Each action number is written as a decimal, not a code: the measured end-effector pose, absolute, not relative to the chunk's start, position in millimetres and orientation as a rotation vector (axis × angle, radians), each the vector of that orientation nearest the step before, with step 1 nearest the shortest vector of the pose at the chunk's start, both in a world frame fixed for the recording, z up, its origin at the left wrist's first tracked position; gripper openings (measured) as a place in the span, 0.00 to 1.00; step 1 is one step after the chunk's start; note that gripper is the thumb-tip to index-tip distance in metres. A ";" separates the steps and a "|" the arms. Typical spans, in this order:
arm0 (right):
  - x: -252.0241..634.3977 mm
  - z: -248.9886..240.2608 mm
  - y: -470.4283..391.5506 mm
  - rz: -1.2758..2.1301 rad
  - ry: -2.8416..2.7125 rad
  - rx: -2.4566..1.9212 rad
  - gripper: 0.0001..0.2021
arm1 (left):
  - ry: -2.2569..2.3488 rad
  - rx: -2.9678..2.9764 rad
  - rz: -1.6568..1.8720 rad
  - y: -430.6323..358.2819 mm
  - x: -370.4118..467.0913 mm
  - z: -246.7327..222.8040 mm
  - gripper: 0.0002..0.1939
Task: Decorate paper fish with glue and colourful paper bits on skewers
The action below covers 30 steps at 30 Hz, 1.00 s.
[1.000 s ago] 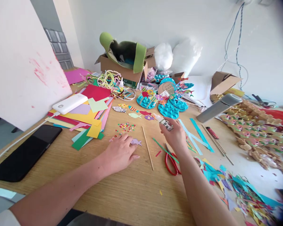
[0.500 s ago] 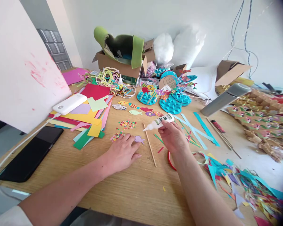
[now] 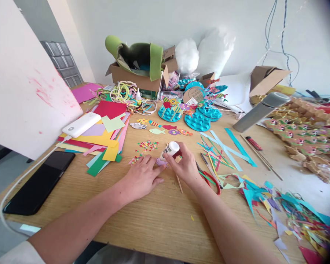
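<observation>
Glue bottle (image 3: 170, 150): white, nozzle tipped down onto purple paper fish (image 3: 161, 161), mid worktop (image 3: 154, 223). Right hand (image 3: 184, 167): grip closed round the bottle. Left hand (image 3: 143, 176): flat, fingers pinning the fish, holding nothing. Adjacent: wooden stick (image 3: 178, 182), confetti scraps (image 3: 147, 145), red scissors (image 3: 211, 179). Risk, judged: a hard squeeze could flood the small cut-out, gluing it to worktop or fingertips.

One head-worn camera looked forward and down, close over the near table (image 3: 159, 220) edge toward the far wall.
</observation>
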State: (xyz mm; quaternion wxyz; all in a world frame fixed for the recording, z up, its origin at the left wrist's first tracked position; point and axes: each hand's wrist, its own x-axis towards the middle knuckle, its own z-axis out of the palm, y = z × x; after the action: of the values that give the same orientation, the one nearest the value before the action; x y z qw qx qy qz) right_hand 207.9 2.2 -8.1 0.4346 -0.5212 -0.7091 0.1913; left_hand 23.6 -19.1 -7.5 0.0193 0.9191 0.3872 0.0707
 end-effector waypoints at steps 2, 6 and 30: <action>207.3 -8.6 1.8 0.440 -1.806 -1.320 0.12 | 1.198 2.850 0.229 -19.6 23.6 -7.8 0.19; 207.7 -10.4 3.1 0.459 -1.841 -1.407 0.11 | 1.213 2.856 0.248 -20.7 23.6 -10.1 0.21; 209.2 -19.5 5.1 0.430 -1.717 -1.383 0.10 | 1.205 2.874 0.280 -19.7 23.1 -15.5 0.26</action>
State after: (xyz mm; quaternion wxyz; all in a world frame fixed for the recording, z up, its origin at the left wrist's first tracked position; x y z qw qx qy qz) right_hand 209.2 5.1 -19.5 0.4327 -0.5550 -0.6892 0.1727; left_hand 23.1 -19.7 -15.5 0.0064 0.9185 0.3852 0.0896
